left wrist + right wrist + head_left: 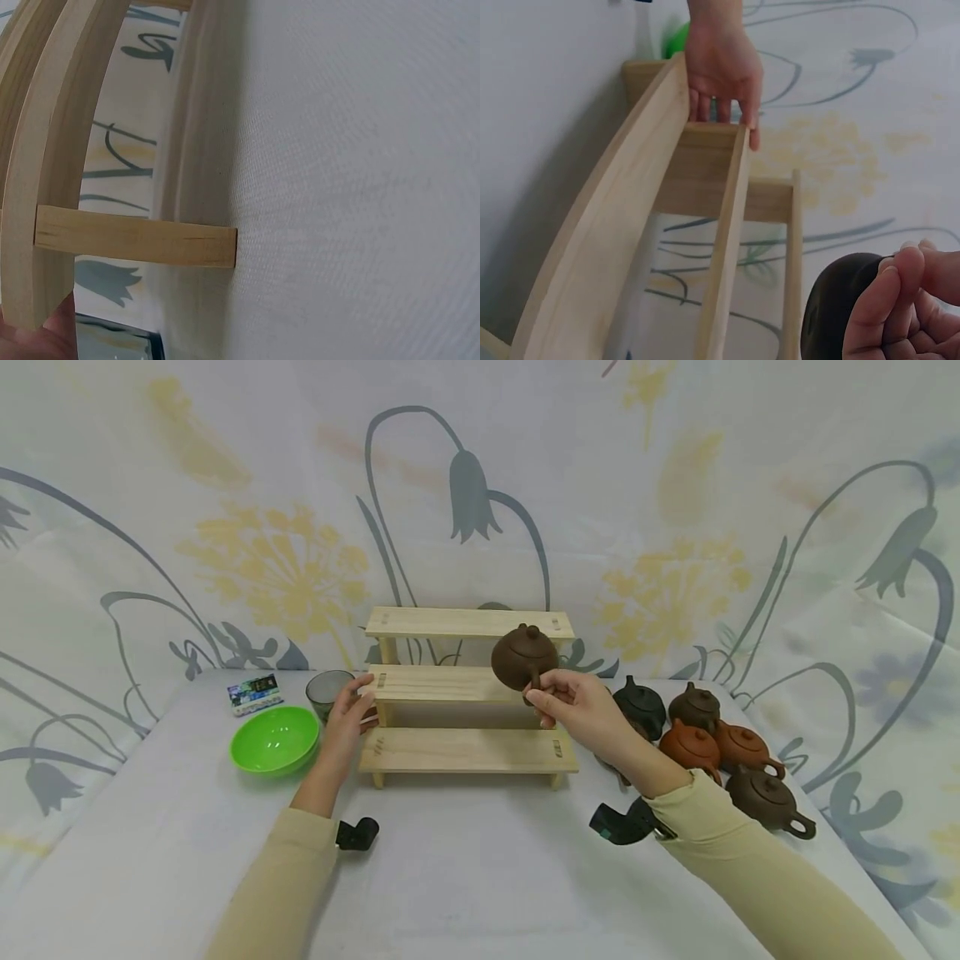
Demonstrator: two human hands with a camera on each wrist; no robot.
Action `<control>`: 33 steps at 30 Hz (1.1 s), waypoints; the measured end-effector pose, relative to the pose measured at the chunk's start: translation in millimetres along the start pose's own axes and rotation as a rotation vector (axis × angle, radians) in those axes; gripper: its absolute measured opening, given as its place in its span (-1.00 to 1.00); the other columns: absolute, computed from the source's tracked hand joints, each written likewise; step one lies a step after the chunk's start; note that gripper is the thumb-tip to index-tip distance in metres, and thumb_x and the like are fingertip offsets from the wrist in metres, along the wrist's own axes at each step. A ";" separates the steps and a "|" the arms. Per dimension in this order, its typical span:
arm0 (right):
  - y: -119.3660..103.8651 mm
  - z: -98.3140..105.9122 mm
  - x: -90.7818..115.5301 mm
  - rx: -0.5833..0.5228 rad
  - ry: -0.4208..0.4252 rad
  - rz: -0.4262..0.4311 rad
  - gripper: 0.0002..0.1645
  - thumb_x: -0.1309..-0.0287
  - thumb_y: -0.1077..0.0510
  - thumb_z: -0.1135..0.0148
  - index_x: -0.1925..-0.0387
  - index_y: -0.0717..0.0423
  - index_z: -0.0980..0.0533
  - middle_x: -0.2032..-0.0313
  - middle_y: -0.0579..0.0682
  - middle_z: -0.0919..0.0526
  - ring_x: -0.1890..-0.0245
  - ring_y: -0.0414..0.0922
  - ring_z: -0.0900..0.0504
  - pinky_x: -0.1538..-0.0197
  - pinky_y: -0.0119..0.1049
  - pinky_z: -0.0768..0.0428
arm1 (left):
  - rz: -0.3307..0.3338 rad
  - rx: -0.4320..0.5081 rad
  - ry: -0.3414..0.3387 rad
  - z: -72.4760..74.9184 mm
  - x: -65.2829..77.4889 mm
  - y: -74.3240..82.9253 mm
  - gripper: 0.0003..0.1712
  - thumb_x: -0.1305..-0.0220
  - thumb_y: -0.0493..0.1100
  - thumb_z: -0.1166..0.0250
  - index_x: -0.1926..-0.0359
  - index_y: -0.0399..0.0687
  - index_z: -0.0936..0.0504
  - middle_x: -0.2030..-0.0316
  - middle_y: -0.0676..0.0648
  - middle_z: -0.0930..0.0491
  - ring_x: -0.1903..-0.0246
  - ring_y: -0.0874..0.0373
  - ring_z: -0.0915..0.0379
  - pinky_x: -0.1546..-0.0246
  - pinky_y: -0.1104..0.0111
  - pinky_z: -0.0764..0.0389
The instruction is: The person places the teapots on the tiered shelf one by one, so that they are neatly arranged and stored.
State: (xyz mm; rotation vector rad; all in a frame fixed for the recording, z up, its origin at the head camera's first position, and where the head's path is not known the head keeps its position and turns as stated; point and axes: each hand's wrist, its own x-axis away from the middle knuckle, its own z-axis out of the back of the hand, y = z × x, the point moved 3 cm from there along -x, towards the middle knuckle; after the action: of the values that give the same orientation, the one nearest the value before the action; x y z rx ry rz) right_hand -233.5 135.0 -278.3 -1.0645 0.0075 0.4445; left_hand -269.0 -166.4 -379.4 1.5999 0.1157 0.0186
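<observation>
A dark brown teapot (pixel 523 657) is held up in front of the middle tier of a stepped wooden shelf (pixel 468 751). My right hand (pixel 581 710) pinches its handle between thumb and fingers; in the right wrist view only part of the dark pot (pixel 832 304) shows beside the fingertips. At the shelf's left end, my left hand (pixel 345 718) touches the middle tier with fairly straight fingers. The right wrist view shows this left hand (pixel 724 64) against the shelf's end. Most of it is hidden in the left wrist view.
Several teapots in black, brown and reddish clay (pixel 690 747) cluster on the right of the white-covered table (pixel 480 885). On the left are a green bowl (pixel 274 741), a grey cup (pixel 324 689) and a small printed box (pixel 254 694). A patterned cloth hangs behind.
</observation>
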 end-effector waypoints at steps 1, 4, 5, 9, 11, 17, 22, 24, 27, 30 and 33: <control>-1.4 -1.3 -3.4 -0.006 0.000 0.001 -0.79 -0.27 0.22 -0.12 0.26 0.36 -0.51 0.54 0.06 -0.53 0.52 -0.01 -0.51 0.39 -0.30 -0.49 | 0.002 -0.001 0.001 0.1 0.1 0.1 -0.51 -0.47 -0.10 0.11 -0.35 -0.10 -0.16 -0.10 -0.24 -0.27 -0.07 -0.08 -0.26 -0.10 0.18 -0.29; -6.6 -5.2 -14.0 -0.022 -0.001 -0.004 -0.78 -0.28 0.21 -0.11 0.23 0.36 -0.51 0.49 0.10 -0.55 0.48 0.04 -0.52 0.39 -0.31 -0.50 | 0.007 -0.006 0.006 0.4 0.1 -0.2 -0.51 -0.46 -0.09 0.10 -0.34 -0.09 -0.17 -0.08 -0.21 -0.29 -0.06 -0.06 -0.28 -0.08 0.20 -0.31; -8.8 -6.6 -17.3 -0.025 -0.001 -0.007 -0.78 -0.28 0.21 -0.11 0.22 0.35 -0.51 0.47 0.12 -0.55 0.47 0.04 -0.53 0.37 -0.30 -0.51 | 0.006 -0.009 0.007 0.4 -0.1 -0.4 -0.52 -0.46 -0.10 0.10 -0.34 -0.09 -0.18 -0.07 -0.21 -0.29 -0.06 -0.05 -0.28 -0.07 0.21 -0.31; -17.1 -13.4 -31.4 -0.012 0.000 -0.002 -0.78 -0.29 0.20 -0.10 0.21 0.34 -0.51 0.46 0.13 -0.56 0.48 -0.04 -0.52 0.33 -0.21 -0.50 | -0.001 -0.015 0.006 0.8 -0.3 0.2 -0.52 -0.46 -0.10 0.10 -0.34 -0.09 -0.17 -0.07 -0.21 -0.30 -0.05 -0.04 -0.28 -0.06 0.21 -0.31; -20.9 -18.0 -38.9 -0.008 0.003 0.006 -0.78 -0.29 0.21 -0.09 0.22 0.35 -0.51 0.46 0.12 -0.56 0.49 -0.07 -0.52 0.33 -0.15 -0.50 | -0.002 -0.016 0.005 1.4 -0.5 0.4 -0.52 -0.46 -0.10 0.10 -0.33 -0.09 -0.18 -0.07 -0.21 -0.29 -0.05 -0.04 -0.28 -0.06 0.20 -0.31; -27.5 -32.6 -61.3 -0.032 -0.005 0.020 -0.78 -0.30 0.21 -0.08 0.19 0.35 -0.50 0.41 0.15 -0.57 0.47 -0.07 -0.53 0.27 -0.19 -0.55 | 0.010 -0.023 0.007 1.9 -1.1 -0.9 -0.51 -0.46 -0.09 0.10 -0.34 -0.09 -0.17 -0.07 -0.22 -0.30 -0.06 -0.06 -0.28 -0.06 0.20 -0.32; -34.1 -43.8 -76.9 -0.041 -0.008 0.045 -0.74 -0.30 0.20 -0.08 0.19 0.39 -0.51 0.46 0.17 -0.55 0.49 -0.11 -0.50 0.26 -0.15 -0.53 | 0.006 -0.018 0.006 1.7 -2.6 -2.7 -0.51 -0.46 -0.11 0.09 -0.34 -0.08 -0.18 -0.07 -0.23 -0.31 -0.06 -0.06 -0.29 -0.07 0.19 -0.32; -36.6 -48.4 -82.4 -0.043 -0.010 0.038 -0.73 -0.31 0.18 -0.08 0.17 0.37 -0.51 0.47 0.17 -0.54 0.48 -0.10 -0.49 0.25 -0.11 -0.51 | 0.005 -0.017 0.007 1.8 -2.8 -2.6 -0.51 -0.46 -0.11 0.09 -0.34 -0.08 -0.18 -0.08 -0.24 -0.30 -0.06 -0.06 -0.29 -0.07 0.18 -0.32; -39.1 -55.4 -90.3 -0.064 -0.015 0.029 -0.74 -0.31 0.17 -0.07 0.16 0.34 -0.50 0.47 0.13 -0.52 0.44 -0.01 -0.49 0.26 -0.15 -0.49 | 0.010 -0.012 0.012 2.0 -2.4 -1.6 -0.52 -0.46 -0.12 0.08 -0.34 -0.07 -0.19 -0.08 -0.24 -0.31 -0.05 -0.07 -0.29 -0.07 0.18 -0.32; -40.2 -62.3 -98.6 -0.092 -0.019 0.038 -0.75 -0.31 0.19 -0.07 0.18 0.35 -0.50 0.47 0.07 -0.51 0.39 0.10 -0.48 0.30 -0.23 -0.48 | 0.014 -0.013 0.014 1.8 -1.8 -0.4 -0.52 -0.45 -0.12 0.07 -0.34 -0.06 -0.20 -0.09 -0.24 -0.30 -0.06 -0.08 -0.29 -0.07 0.18 -0.32; -40.2 -69.4 -107.2 -0.124 -0.016 0.061 -0.77 -0.30 0.23 -0.07 0.21 0.39 -0.50 0.47 0.12 -0.50 0.40 0.15 -0.47 0.34 -0.25 -0.49 | 0.019 -0.010 0.016 2.1 -2.4 -0.6 -0.53 -0.45 -0.12 0.07 -0.33 -0.05 -0.21 -0.06 -0.23 -0.30 -0.05 -0.08 -0.29 -0.06 0.18 -0.32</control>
State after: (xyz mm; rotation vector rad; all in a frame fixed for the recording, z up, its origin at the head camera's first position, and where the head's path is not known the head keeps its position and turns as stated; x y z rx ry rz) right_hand -302.6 22.6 -255.4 -1.1847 -0.0014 0.5137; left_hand -271.2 -168.7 -380.0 1.5907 0.1126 0.0470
